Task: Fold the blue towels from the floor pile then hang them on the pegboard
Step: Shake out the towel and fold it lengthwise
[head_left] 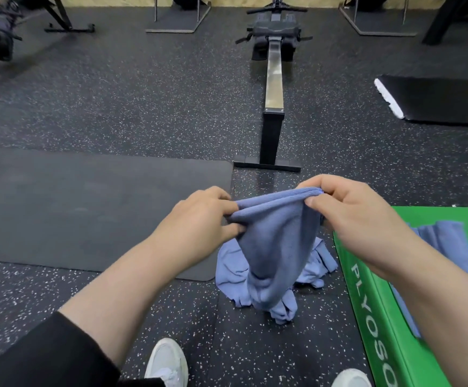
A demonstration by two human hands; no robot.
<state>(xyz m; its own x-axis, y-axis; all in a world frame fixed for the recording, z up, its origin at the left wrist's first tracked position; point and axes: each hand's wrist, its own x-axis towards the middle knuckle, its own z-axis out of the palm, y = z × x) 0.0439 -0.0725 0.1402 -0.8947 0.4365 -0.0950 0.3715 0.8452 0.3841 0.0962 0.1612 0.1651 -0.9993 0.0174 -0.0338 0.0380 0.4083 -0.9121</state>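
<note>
Left hand (202,216): fingers pinched the towel's top edge at its left end.
Right hand (347,208): fingers curled round the same edge's right end.
Held towel (277,247): hung bunched between both hands, above the floor pile (232,269).
Green box (366,303): carried more blue cloth (450,247), just beside the pile.
Risk: the bunched edge probably hid the corners, so the fold might come out crooked; the hanging end could snag the pile.

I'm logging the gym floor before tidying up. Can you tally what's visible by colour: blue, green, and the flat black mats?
Blue: 3 (held towel gripped by left hand and right hand, floor pile with number of towels unclear, towel on box)
Green: 1 (plyo box)
Black mats: 2 (near mat, far mat)
Total: 6
</note>
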